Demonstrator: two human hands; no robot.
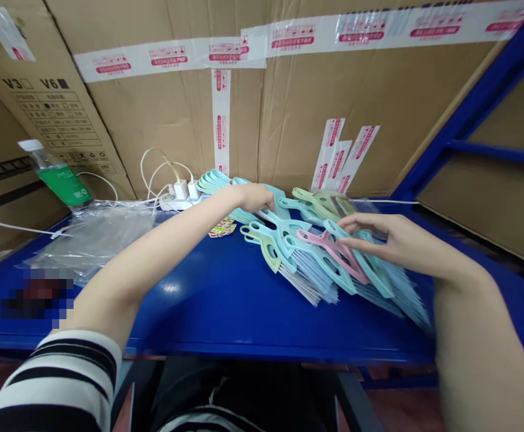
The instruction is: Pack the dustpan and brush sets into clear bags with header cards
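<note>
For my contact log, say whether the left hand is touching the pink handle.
Apart: the head view shows a clear gap between left hand and pink handle.

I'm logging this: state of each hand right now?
Left hand: curled at a pale-blue handle; grip can't be told.
Right hand: partly open at another pale-blue handle; contact unclear.

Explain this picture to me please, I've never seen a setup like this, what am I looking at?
There's no machine here: these are a person's own bare hands, seen in one picture from a camera worn on their head, looking forward and down. On the blue table lie small brushes in blue, green and pink, with clear plastic bags and a green-labelled bottle on the left. The left hand is at a blue handle; how firm its grip is, I can't tell. The right hand is open by another blue handle.
</note>
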